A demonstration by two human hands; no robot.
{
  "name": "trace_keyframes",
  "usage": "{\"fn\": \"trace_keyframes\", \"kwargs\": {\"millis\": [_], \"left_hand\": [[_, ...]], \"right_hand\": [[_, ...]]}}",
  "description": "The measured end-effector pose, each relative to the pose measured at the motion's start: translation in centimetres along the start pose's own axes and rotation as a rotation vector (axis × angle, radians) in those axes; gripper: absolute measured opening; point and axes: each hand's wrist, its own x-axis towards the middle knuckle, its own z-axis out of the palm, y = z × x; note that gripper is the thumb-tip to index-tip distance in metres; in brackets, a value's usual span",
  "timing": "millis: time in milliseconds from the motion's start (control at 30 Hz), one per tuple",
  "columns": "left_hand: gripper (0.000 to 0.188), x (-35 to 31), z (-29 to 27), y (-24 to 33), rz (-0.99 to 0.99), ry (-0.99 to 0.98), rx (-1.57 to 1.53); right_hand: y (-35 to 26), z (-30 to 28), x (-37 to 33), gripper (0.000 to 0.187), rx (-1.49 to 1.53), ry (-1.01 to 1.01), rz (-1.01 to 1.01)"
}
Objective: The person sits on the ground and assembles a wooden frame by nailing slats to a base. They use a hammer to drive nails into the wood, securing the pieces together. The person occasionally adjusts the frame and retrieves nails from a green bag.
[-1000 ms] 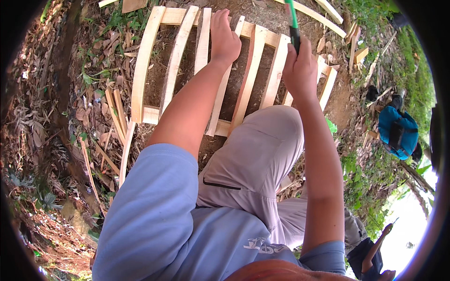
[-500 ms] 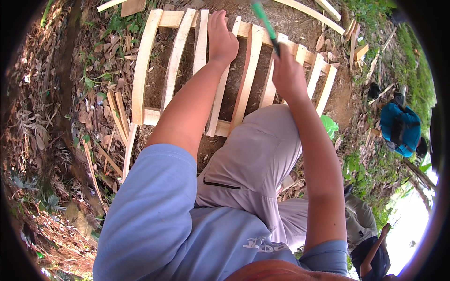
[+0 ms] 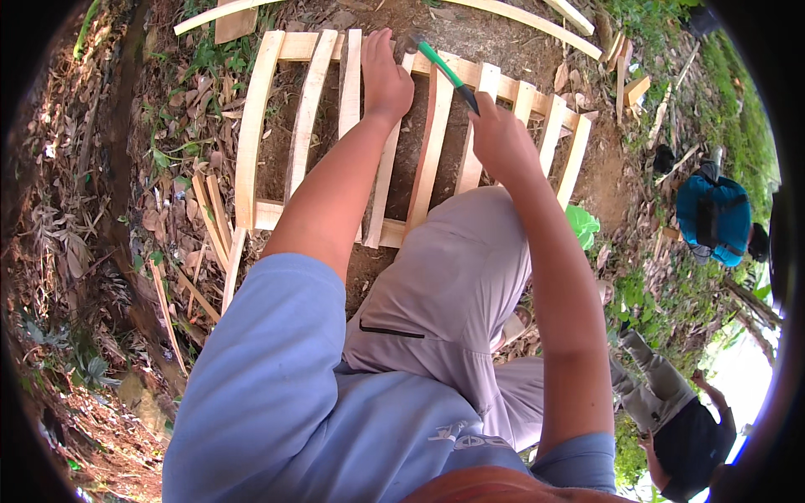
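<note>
Overall, the hammer (image 3: 442, 64) is green-and-black, the slatted frame (image 3: 430, 147) pale.

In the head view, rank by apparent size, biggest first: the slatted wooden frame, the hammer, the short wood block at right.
1. Slatted wooden frame
2. Hammer, partly covered by the right hand
3. Short wood block

The ground is viewed from head height by a wide fisheye camera, aimed steeply down and slightly forward. The blue shirt (image 3: 251, 369) is seen very near along the lower edge, the slatted wooden frame (image 3: 426, 151) farther off, in the upper half.
</note>
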Motion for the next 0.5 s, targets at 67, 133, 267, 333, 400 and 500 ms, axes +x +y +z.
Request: {"fn": "trace_keyframes", "kwargs": {"millis": [67,133,267,333,400,500], "left_hand": [[0.062,0.0,0.4,0.3,-0.012,0.004,0.015],[0.062,0.1,0.0,0.1,-0.029,-0.008,0.032],[0.060,0.1,-0.2,0.5,-0.062,-0.050,0.063],[0.058,0.1,-0.1,0.5,-0.047,-0.051,0.074],[0.057,0.1,0.0,0.6,-0.029,-0.039,0.090],[0.056,0.2,-0.3,0.3,-0.023,-0.026,0.110]], "right_hand": [[-1.2,-4.3,-1.0,0.026,0.031,0.102,0.005],[-1.6,-7.2,-3.4,0.025,0.207,0.318,0.038],[1.7,-13.1,-13.5,0.028,0.221,0.659,0.122],[5.5,-14.6,-20.7,0.028,0.347,0.605,0.317],[9.9,-14.6,-27.6,0.023,0.242,0.585,0.399],[15.7,-11.9,-36.3,0.024,0.066,0.499,0.617]]}}
